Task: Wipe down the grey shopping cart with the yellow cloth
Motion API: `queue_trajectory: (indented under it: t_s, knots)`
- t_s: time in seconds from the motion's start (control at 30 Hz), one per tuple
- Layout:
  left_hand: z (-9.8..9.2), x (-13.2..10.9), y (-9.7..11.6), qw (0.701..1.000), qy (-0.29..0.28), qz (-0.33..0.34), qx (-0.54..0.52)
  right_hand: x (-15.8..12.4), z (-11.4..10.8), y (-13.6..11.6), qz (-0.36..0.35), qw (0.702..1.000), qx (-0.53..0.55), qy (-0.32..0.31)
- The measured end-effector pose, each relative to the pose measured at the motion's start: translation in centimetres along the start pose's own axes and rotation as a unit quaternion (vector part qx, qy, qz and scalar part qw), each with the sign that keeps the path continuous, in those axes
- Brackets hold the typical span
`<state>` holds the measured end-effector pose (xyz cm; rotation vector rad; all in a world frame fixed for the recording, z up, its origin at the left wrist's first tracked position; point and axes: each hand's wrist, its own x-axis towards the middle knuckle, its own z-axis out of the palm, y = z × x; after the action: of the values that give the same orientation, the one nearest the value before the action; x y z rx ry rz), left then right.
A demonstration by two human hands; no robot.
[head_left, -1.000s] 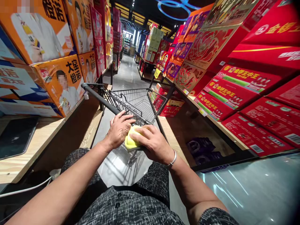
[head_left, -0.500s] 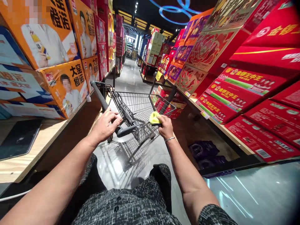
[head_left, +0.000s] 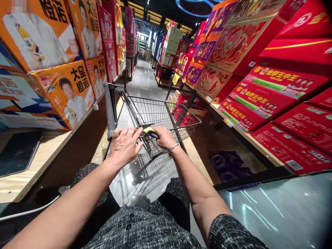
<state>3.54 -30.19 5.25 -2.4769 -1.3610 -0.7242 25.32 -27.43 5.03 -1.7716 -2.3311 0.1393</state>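
While I stand in the store aisle, my two hands are close together at the near end of the shopping cart (head_left: pixel 166 112), not touching each other. My left hand (head_left: pixel 124 145) lies on top of the near end of the grey handle bar (head_left: pixel 110 107), with its fingers laid across the wire rim. I cannot tell whether they close underneath it. My right hand (head_left: pixel 163 137) is clamped on a yellow cloth (head_left: pixel 149 130) and presses it against the same rim wire, just beside my left fingertips. Only a small fold of the cloth shows past my knuckles. A silver bracelet (head_left: pixel 173 148) sits on that wrist.

To my left, orange cartons (head_left: pixel 66 91) are stacked on a wooden shelf (head_left: pixel 31 173). They read 大窑 橙诺 in bold black characters beside a printed figure in white. A black flat panel (head_left: pixel 18 152) lies on the shelf board below them, and a white cable (head_left: pixel 28 209) runs along the shelf's lower edge.

To my right, long red boxes (head_left: pixel 259 100) carry 金锣王中王 in yellow over a green stripe. The lowest ones show white barcode stickers (head_left: pixel 294 165). Small price tags (head_left: pixel 227 121) hang on the shelf edge under them.
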Motion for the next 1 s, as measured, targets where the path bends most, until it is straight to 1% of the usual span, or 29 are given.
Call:
queue_trajectory:
  t_s: [0.07, 0.13, 0.23, 0.3, 0.37, 0.43, 0.57, 0.63, 0.7, 0.77, 0.87, 1.0]
  knots:
    - [0.1, 0.2, -1.0, 1.000, 0.005, -0.001, 0.009, 0.3, 0.0, 2.5, 0.045, 0.999, -0.023, 0.003]
    - [0.0, 0.4, -1.8, 1.000, 0.009, -0.004, 0.006, 0.4, -0.1, 5.7, 0.108, 0.993, -0.044, 0.002]
    - [0.1, 0.6, -3.1, 1.000, 0.018, -0.018, -0.009, 0.1, -0.4, 10.3, 0.210, 0.975, -0.069, -0.002]
    - [0.4, 0.8, -4.0, 0.998, 0.034, -0.037, -0.023, -0.2, -0.3, 12.2, 0.260, 0.962, -0.081, -0.001]
    - [0.8, 1.2, -5.0, 0.996, 0.052, -0.061, -0.034, -0.4, 0.0, 12.9, 0.278, 0.956, -0.089, -0.001]
    - [1.2, 1.7, -5.9, 0.993, 0.063, -0.089, -0.034, -0.4, 0.7, 12.4, 0.280, 0.955, -0.097, 0.001]
    - [1.8, 3.2, -7.4, 0.985, 0.057, -0.162, -0.031, -0.2, 2.1, 10.0, 0.272, 0.956, -0.112, 0.012]
    - [2.2, 4.2, -7.8, 0.984, 0.045, -0.170, -0.038, -0.1, 2.4, 8.8, 0.260, 0.958, -0.117, 0.013]
    - [2.9, 5.3, -8.1, 0.986, 0.027, -0.156, -0.042, 0.0, 2.4, 7.7, 0.247, 0.961, -0.124, 0.010]
    - [3.8, 6.4, -8.4, 0.989, 0.001, -0.142, -0.046, 0.2, 2.3, 6.6, 0.231, 0.965, -0.127, 0.001]
    - [5.8, 7.6, -9.4, 0.990, -0.048, -0.127, -0.049, 0.5, 1.9, 4.9, 0.201, 0.971, -0.125, -0.018]
    - [8.3, 8.4, -11.5, 0.981, -0.136, -0.129, -0.053, 1.4, 1.4, 2.8, 0.154, 0.980, -0.115, -0.046]
